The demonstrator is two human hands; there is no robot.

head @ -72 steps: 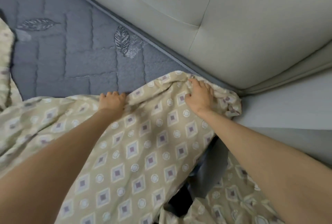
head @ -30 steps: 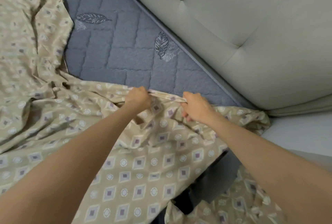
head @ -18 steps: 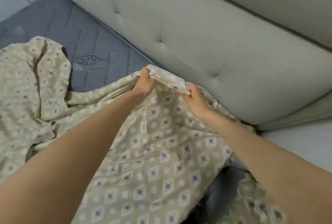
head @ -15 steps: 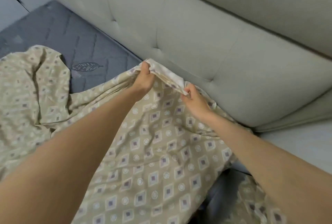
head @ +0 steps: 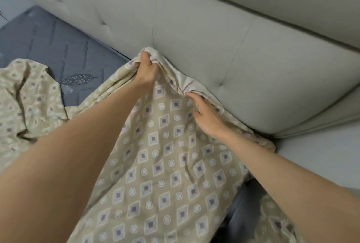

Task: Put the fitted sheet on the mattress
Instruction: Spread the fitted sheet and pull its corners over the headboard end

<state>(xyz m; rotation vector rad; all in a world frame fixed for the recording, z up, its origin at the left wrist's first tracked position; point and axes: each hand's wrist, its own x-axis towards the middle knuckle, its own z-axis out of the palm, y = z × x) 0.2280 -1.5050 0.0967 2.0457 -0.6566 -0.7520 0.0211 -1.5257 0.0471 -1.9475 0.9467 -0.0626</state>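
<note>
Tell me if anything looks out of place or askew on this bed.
Nothing damaged, but the beige diamond-patterned fitted sheet lies crumpled in a heap at the left, leaving the grey quilted mattress bare there. The left hand and right hand hold its hem up against the pale padded headboard.

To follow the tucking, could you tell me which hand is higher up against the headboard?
The left hand, gripping a bunch of sheet against the headboard; the right hand is lower, nearer the bed's corner.
</note>
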